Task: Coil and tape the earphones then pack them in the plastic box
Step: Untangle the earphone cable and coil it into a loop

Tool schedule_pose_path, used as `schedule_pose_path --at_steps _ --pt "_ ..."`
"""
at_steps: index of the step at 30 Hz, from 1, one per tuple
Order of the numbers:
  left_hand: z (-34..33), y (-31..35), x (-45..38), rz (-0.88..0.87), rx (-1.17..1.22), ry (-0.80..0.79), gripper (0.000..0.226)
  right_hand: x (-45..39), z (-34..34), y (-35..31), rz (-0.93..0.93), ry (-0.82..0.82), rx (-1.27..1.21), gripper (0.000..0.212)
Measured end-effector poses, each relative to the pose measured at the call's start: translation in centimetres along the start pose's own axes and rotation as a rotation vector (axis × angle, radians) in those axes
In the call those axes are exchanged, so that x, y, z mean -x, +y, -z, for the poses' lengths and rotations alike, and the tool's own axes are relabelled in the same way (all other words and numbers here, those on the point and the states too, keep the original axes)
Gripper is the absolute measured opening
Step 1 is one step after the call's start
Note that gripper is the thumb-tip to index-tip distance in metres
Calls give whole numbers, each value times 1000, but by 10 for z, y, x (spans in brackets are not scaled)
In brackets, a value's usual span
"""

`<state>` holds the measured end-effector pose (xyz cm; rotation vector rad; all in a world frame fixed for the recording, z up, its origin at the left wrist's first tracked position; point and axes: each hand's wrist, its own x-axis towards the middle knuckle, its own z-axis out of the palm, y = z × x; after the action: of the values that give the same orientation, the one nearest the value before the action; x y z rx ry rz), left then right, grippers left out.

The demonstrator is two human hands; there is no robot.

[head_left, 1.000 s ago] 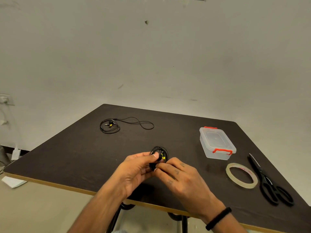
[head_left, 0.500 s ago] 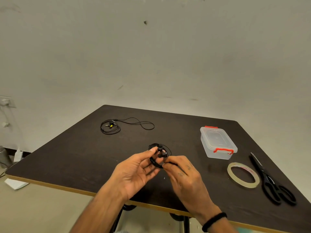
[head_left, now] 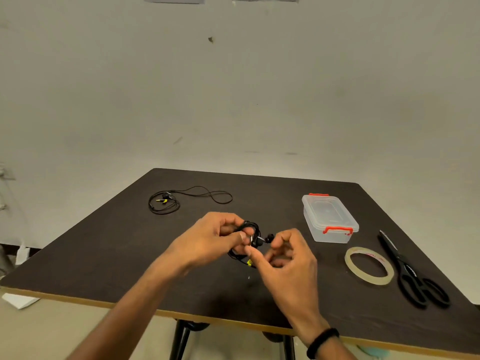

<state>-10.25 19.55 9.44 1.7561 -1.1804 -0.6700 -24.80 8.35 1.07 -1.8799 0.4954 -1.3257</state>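
Note:
My left hand (head_left: pixel 211 240) grips a coil of black earphones (head_left: pixel 251 231) above the middle of the dark table, fingers curled round the loops. My right hand (head_left: pixel 284 258) is beside it with curled fingers, pinching the wire near the earbuds (head_left: pixel 268 238); a yellow plug (head_left: pixel 250 262) hangs under the coil. A second pair of black earphones (head_left: pixel 166 202) lies loose at the far left of the table. The clear plastic box (head_left: pixel 328 216) with red clips stands shut to the right. A roll of clear tape (head_left: pixel 368 265) lies flat in front of the box.
Black scissors (head_left: pixel 410 274) lie at the right edge beside the tape. The table (head_left: pixel 104 250) has a light wooden front rim and a black frame below. A plain wall stands behind it. A white object (head_left: pixel 19 300) lies on the floor at left.
Both hands have lifted the coil a little and turned it. My left hand has closed round the loops, and my right hand has shifted right to the earbud end.

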Motion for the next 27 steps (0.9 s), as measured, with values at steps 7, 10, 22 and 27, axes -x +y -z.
schedule_pose_path --at_steps 7,10,22,27 --pt "16 44 -13 -105 -469 -181 14 -4 -6 -8 -137 -14 -128 47" --pt "17 53 -16 -106 -562 -192 14 -5 -6 -9 -214 4 -176 46" --pt "21 59 -30 -83 -618 -78 13 -3 -14 -25 -460 67 -200 57" --pt "13 51 -28 -119 -616 -4 13 -9 -22 -29 -478 115 -155 31"
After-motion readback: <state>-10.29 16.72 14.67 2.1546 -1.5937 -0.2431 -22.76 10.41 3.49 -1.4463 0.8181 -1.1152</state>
